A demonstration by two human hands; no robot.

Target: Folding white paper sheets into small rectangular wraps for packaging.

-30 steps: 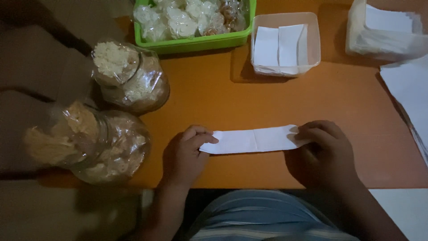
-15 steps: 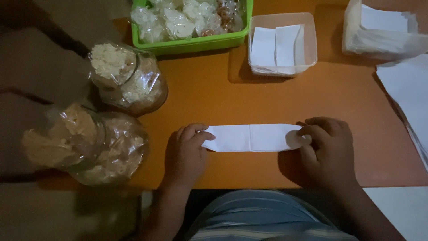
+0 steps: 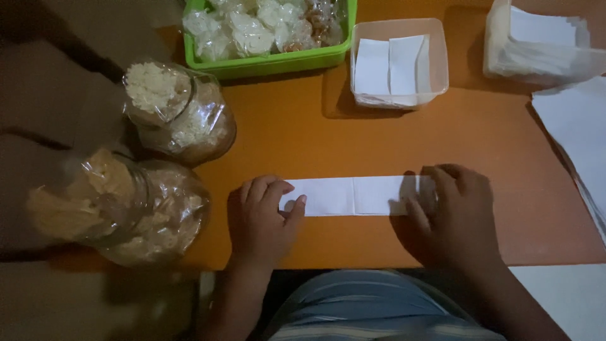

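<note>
The white paper strip [image 3: 353, 196] now lies flat on the orange worktop [image 3: 303, 136] below the clear tub [image 3: 435, 69] (earlier slightly lifted); left hand [image 3: 262, 218] and right hand [image 3: 451, 215], fingers spread, press its ends.

Bare table [image 3: 297, 139] ahead (jars [image 3: 180, 113] crowd the left)

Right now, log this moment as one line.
left hand: pressing left end of white paper strip | right hand: on its right end | strip: flat on orange table, centre crease
</note>
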